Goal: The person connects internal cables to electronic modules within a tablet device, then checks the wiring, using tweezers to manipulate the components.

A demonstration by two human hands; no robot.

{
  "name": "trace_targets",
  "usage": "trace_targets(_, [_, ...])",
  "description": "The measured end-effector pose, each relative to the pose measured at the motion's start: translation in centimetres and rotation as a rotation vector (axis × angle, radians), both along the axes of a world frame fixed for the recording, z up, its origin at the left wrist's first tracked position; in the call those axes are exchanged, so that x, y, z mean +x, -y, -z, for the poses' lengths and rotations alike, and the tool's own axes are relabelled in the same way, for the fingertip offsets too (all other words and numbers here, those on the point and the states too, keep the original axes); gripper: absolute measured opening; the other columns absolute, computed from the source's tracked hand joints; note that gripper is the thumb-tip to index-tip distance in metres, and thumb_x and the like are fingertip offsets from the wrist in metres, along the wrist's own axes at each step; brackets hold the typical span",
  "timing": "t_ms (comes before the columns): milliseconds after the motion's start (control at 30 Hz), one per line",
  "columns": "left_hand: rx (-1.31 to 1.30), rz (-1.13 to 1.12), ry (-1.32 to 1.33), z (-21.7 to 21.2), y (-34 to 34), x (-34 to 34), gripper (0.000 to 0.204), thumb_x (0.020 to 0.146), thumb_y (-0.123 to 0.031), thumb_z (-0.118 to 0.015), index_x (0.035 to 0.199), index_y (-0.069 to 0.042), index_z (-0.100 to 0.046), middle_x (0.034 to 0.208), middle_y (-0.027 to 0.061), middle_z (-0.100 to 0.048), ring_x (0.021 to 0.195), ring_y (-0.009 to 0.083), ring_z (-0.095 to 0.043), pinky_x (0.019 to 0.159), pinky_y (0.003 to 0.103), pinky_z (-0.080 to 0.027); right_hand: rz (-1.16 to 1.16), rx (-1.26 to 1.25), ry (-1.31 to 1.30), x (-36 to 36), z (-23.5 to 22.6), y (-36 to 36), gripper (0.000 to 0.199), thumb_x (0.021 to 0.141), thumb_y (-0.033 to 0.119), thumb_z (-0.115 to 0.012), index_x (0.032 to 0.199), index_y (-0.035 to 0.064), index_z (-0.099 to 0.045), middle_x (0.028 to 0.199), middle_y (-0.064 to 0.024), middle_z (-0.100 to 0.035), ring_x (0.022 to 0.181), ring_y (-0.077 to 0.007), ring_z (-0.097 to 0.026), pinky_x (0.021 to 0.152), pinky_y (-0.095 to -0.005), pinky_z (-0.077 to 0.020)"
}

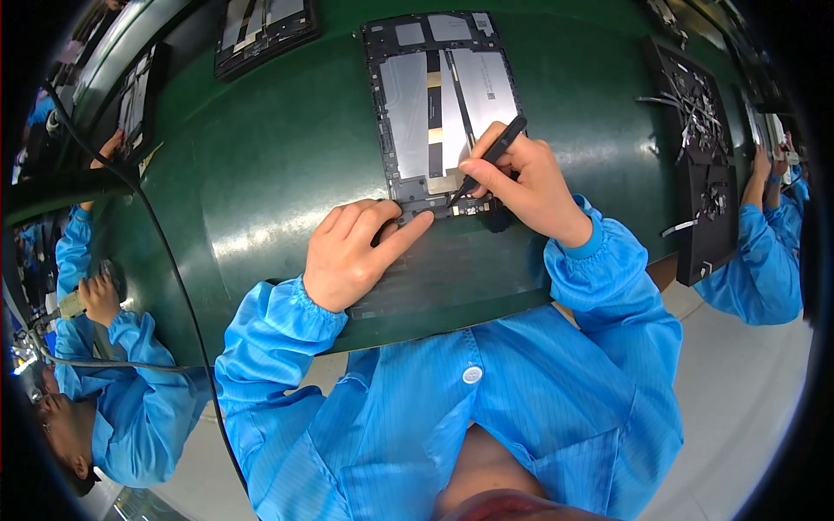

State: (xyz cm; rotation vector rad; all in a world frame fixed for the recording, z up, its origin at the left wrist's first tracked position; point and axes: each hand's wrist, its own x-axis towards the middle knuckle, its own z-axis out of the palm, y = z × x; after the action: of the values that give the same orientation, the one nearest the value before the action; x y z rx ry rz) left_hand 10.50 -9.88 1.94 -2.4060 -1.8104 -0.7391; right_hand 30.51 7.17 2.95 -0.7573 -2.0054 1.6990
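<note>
An opened tablet (pixel 473 82), its silver inside and black frame bare, lies on the green tabletop in front of me. My right hand (pixel 521 169) pinches black tweezers (pixel 493 154), whose tip meets the lower edge of the tablet beside a small light-coloured part. At the tablet's lower left corner rests my left hand (pixel 352 247), thumb and fingers apart, thumb stretched along the lower edge. Something dark shows between that thumb and the index finger; I cannot make out what. Under my right hand sits a dark, fuzzy-edged thing (pixel 498 217).
Another opened tablet (pixel 265 35) lies at the far left. To the right, black trays (pixel 695 200) hold small parts and strips. A black cable (pixel 169 252) hangs across the left side. Co-workers in blue sleeves (pixel 143 347) work on both sides.
</note>
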Motion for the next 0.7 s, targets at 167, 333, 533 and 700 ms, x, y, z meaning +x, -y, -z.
trace_targets(167, [-0.041, -0.031, 0.069, 0.0, 0.0, 0.4, 0.048, 0.071, -0.006, -0.076, 0.116, -0.023, -0.075, 0.097, 0.0045, -0.060, 0.088, 0.0237, -0.061, 0.072, 0.035, -0.052, -0.007, 0.029, 0.005, -0.1, 0.0, 0.1, 0.017, 0.096, 0.016, -0.068, 0.094, 0.0004, -0.061, 0.070, -0.0079, -0.067, 0.064, -0.0118, -0.067, 0.056, -0.0249, -0.0505])
trace_targets(333, [-0.055, -0.071, 0.079, -0.3, -0.5, 1.4, 0.044, 0.069, -0.011, -0.081, 0.111, -0.025, -0.076, 0.097, 0.0039, -0.058, 0.087, 0.0236, -0.059, 0.072, 0.036, -0.048, 0.054, 0.049, -0.045, -0.1, 0.3, 0.4, 0.016, 0.095, 0.014, -0.068, 0.091, 0.0010, -0.060, 0.070, -0.0050, -0.065, 0.061, -0.0096, -0.065, 0.054, -0.0231, -0.0469])
trace_targets(533, [-0.022, -0.058, 0.065, -0.1, 0.7, -0.6, 0.040, 0.071, -0.013, -0.082, 0.110, -0.022, -0.077, 0.101, 0.0032, -0.061, 0.087, 0.0239, -0.060, 0.071, 0.036, -0.048, 0.107, -0.002, -0.082, 0.1, 0.4, 0.3, 0.013, 0.096, 0.012, -0.067, 0.090, 0.0017, -0.059, 0.067, -0.0022, -0.061, 0.060, -0.0077, -0.062, 0.053, -0.0225, -0.0460])
trace_targets(700, [0.036, -0.007, 0.049, -0.5, -0.7, 0.2, 0.045, 0.070, -0.015, -0.084, 0.113, -0.018, -0.074, 0.106, 0.0049, -0.064, 0.092, 0.0248, -0.062, 0.074, 0.037, -0.050, 0.153, -0.090, -0.195, 0.5, 0.6, 0.7, 0.011, 0.097, 0.012, -0.065, 0.094, 0.0015, -0.061, 0.079, -0.0024, -0.064, 0.063, -0.0073, -0.062, 0.055, -0.0215, -0.0477])
